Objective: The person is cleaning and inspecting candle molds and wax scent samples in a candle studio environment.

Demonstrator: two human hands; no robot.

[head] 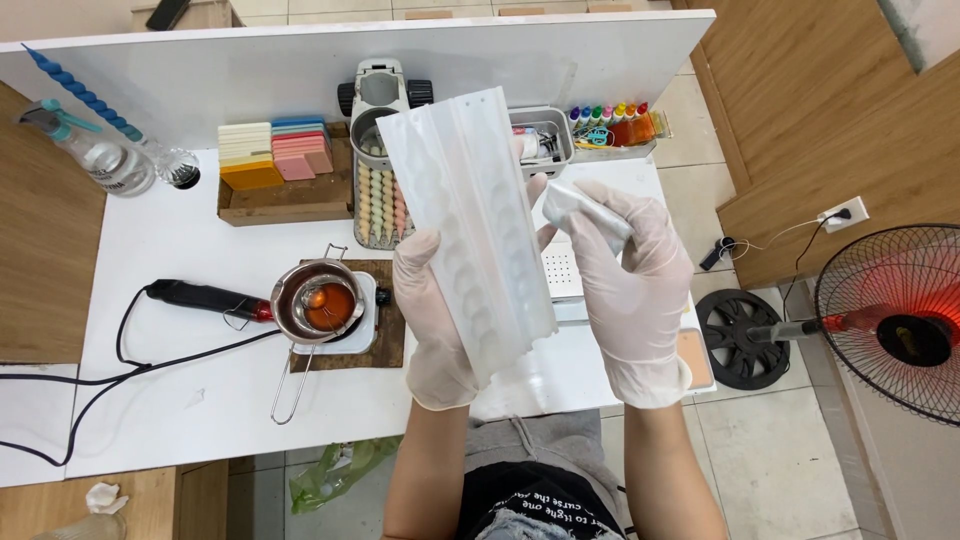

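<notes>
Bright and evenly lit from above, sharp throughout, with soft faint shadows on the white table [180,300] left of the fingers [420,262], mild glare there, and slight wide-angle bending toward edges.

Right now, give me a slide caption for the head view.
Gloved left hand holds a long translucent mould upright; gloved right hand pinches a crumpled wipe beside it.

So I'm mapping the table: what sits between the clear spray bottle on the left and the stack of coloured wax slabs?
In the head view, only a small clear glass with a black base stands between the spray bottle and the slabs.
</notes>
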